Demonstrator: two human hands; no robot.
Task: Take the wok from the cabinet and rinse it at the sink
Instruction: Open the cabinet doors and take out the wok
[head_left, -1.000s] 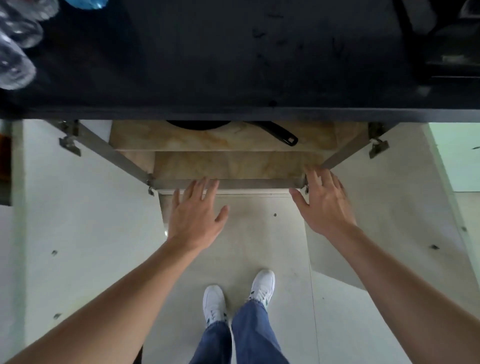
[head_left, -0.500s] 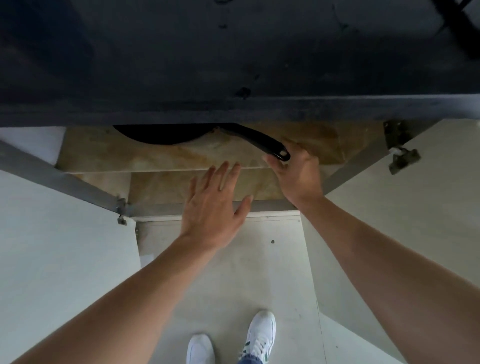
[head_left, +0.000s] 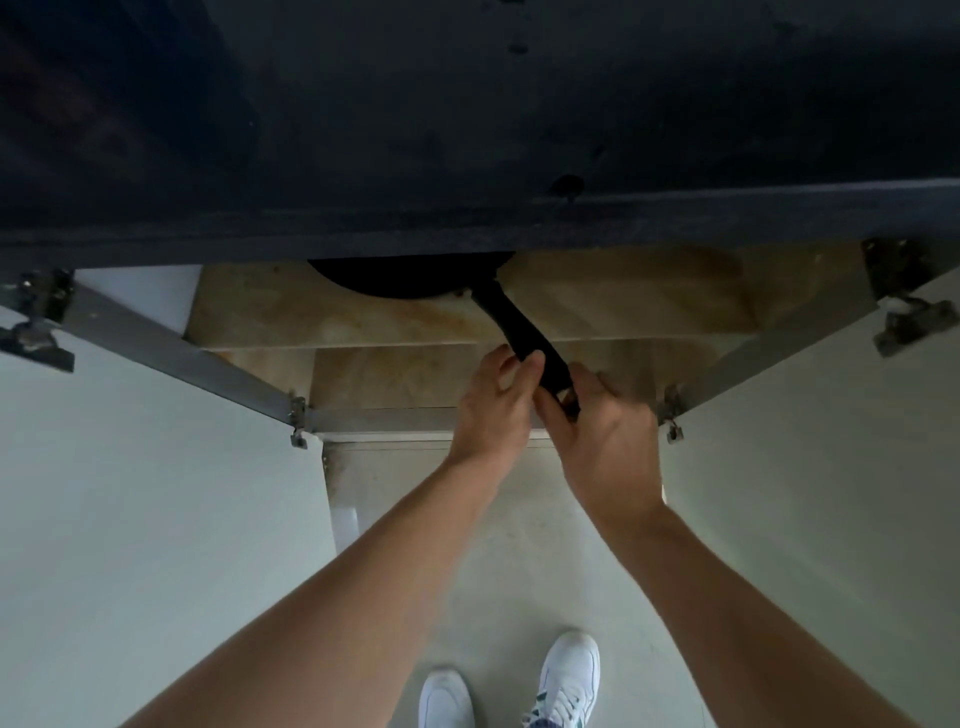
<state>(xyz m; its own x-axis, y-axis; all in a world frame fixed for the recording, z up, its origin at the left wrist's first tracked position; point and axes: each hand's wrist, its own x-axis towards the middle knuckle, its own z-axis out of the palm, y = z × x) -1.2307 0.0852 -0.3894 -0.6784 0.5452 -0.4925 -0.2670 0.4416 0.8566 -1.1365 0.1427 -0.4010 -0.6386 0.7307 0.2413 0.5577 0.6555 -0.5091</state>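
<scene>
Most of the wok (head_left: 410, 278) lay out of my sight: its black bowl sat on the upper shelf (head_left: 623, 301) of the open cabinet, tucked back beneath the dark countertop (head_left: 467, 130), so only a curved sliver of it showed. Whether it rested flat or had begun to lift, I could not tell. From the wok a long black handle (head_left: 511, 322) ran out toward me and a little to my right, past the front edge of that shelf. My left hand (head_left: 493, 410) was wrapped round the handle partway along, its fingers curled over the black grip. My right hand (head_left: 605, 441) clasped the end of the handle farthest from the wok, just beside the left hand and touching it, with its thumb laid along the grip and its fingers hidden on the other side. Neither hand was slack, for both were clamped on the handle. Beneath the wok ran a lower shelf (head_left: 395, 374) of the same tan, marbled stone. Left of the wok a pale door (head_left: 130, 493) stood swung open toward me, and right of the wok stood its twin (head_left: 831, 467), each with a metal hinge at its top corner. Well below the wok, between my forearms, lay the pale floor (head_left: 519, 545) and my two white shoes (head_left: 569, 675).
</scene>
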